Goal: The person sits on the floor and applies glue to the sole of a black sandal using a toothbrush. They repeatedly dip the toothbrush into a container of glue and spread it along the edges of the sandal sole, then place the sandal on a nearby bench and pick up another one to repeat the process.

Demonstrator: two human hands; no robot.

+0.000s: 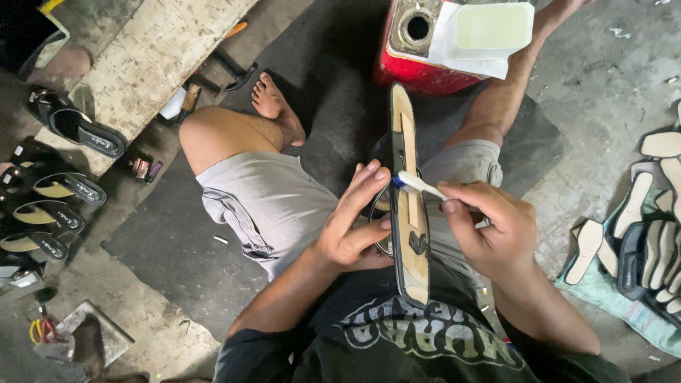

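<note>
My left hand (352, 223) grips a long black sandal sole (409, 206) with a tan insole, held on edge over my lap. In my right hand (493, 227) is a small white-handled brush (420, 184), its blue-tipped head touching the sole's upper edge near my left fingertips. A black strap loop hangs off the sole on its left side, partly hidden behind my fingers.
A red metal can (425, 71) with a pale tray of glue (493, 27) stands ahead between my legs. Finished black sandals (60, 191) line the floor at left beside a concrete slab (149, 64). A pile of soles (649, 241) lies at right.
</note>
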